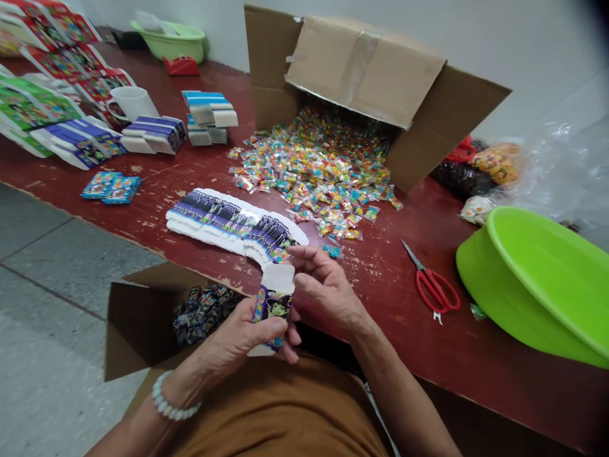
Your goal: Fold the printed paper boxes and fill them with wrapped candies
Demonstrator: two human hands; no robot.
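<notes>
My left hand (259,330) is closed around a small purple candy box (276,304) with a cartoon face on its front. The box's white top flap (278,278) stands up, and a pale flap sticks out at its lower end. Beside the flap is my right hand (328,285), its thumb and forefinger apart with nothing seen between them. Just beyond both hands, a long row of flattened purple boxes (233,219) lies fanned on the red table (380,298). Past it, a heap of small wrapped candies (314,171) spills from a large cardboard carton (366,70).
Red-handled scissors (435,289) and a green basin (537,285) are on the right. Below the table's edge, a carton (137,330) holds dark packets (207,311). Blue packets (111,187), stacked boxes (155,134) and a white mug (133,103) are at left.
</notes>
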